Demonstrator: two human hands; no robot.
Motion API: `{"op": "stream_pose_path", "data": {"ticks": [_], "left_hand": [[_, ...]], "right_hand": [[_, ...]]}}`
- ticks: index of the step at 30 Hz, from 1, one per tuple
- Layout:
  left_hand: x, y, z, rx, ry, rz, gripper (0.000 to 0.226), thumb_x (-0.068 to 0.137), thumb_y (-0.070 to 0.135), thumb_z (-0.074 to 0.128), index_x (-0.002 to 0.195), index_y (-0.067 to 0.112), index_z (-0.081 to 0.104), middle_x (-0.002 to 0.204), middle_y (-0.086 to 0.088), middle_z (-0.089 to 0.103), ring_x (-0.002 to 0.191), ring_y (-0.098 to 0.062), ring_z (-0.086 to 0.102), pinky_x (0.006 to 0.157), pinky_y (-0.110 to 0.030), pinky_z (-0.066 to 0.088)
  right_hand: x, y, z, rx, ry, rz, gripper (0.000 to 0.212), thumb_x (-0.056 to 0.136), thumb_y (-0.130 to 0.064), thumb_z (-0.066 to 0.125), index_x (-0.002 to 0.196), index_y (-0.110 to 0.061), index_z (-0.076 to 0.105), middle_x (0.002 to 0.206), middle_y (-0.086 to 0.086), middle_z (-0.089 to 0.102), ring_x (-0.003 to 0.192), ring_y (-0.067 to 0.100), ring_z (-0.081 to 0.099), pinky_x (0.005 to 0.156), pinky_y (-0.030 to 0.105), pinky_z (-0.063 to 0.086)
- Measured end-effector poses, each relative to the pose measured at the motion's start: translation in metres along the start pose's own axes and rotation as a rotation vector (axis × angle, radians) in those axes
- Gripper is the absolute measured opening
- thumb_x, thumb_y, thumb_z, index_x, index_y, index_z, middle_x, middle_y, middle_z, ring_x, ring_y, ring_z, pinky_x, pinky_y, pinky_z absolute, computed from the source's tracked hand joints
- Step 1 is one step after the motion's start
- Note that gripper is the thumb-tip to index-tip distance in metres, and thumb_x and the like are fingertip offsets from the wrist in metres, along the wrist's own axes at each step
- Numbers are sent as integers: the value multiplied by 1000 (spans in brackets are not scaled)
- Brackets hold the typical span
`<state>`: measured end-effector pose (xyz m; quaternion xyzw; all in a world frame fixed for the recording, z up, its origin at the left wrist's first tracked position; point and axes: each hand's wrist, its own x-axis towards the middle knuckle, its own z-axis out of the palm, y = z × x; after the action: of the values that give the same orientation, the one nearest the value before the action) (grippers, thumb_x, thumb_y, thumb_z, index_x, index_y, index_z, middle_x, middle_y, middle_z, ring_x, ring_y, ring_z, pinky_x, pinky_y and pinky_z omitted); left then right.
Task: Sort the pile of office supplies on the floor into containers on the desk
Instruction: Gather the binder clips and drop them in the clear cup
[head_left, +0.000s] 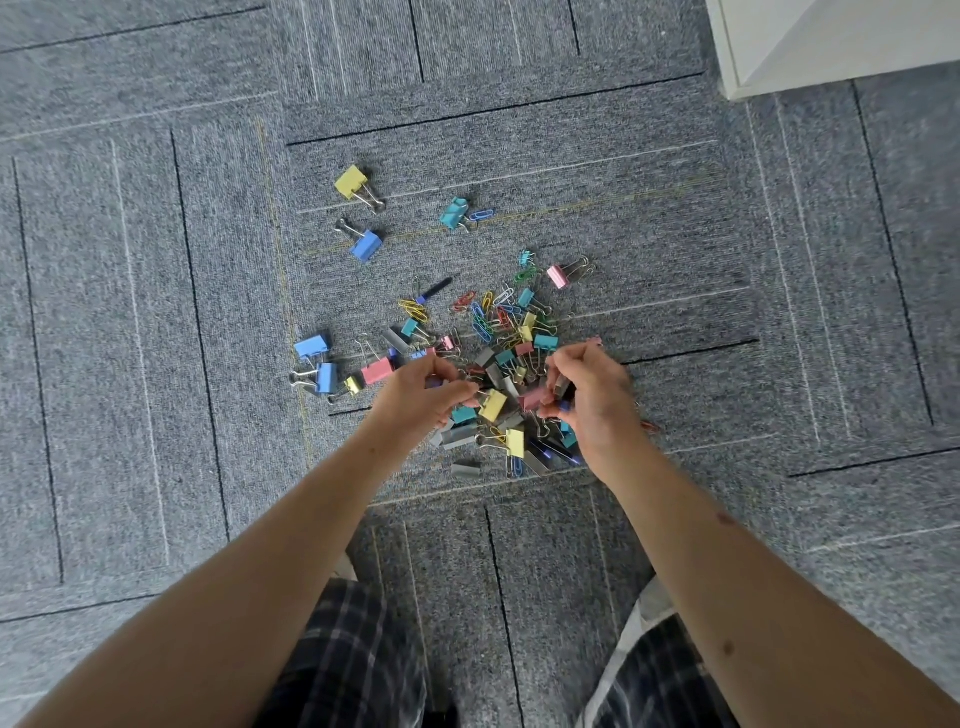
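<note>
A pile of office supplies (511, 338) lies on the grey carpet: coloured binder clips, paper clips, grey staple strips and dark pen refills. My left hand (421, 397) reaches into the pile's left side with its fingers curled round small items, a bluish one showing between them. My right hand (592, 395) is at the pile's right side, gripping several small items, among them a pink binder clip (535, 397) and dark pieces. A yellow binder clip (492, 405) lies between the two hands.
Loose binder clips lie apart from the pile: a yellow one (352, 182), a blue one (366, 245), a teal one (454, 213), and blue ones (314, 345) at the left. A white furniture corner (737, 57) stands at the top right. My legs are below.
</note>
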<state>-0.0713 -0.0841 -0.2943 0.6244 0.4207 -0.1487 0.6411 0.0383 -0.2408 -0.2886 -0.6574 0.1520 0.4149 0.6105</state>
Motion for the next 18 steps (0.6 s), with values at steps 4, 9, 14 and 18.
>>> {"op": "stream_pose_path", "data": {"ticks": [4,9,14,18], "left_hand": [[2,-2,-2,-116,42,-40,5,91,8,61,95,8,59,67,-2,68,53,-10,48,51,-22,40],[3,0,-2,-187,36,-82,17,94,2,52,98,11,66,69,-8,62,53,-12,50,49,-24,42],[6,-5,-5,-77,78,-93,16,93,4,52,89,11,66,75,-8,63,58,-13,49,54,-25,43],[3,-13,-10,162,146,-44,10,93,19,60,84,15,63,77,-6,63,64,-18,49,63,-32,46]], "right_hand": [[-1,1,1,-53,-44,-11,16,98,0,42,94,-4,58,73,12,58,67,29,60,52,32,54],[0,2,5,-276,-41,-14,21,94,-2,40,87,-9,58,87,11,60,53,10,54,44,23,40],[-2,13,4,-911,-64,-362,11,93,-17,54,100,-12,60,87,1,58,46,5,43,40,14,33],[0,25,12,-1172,23,-371,18,91,-28,61,104,-17,58,98,-4,55,65,8,60,58,28,56]]}}
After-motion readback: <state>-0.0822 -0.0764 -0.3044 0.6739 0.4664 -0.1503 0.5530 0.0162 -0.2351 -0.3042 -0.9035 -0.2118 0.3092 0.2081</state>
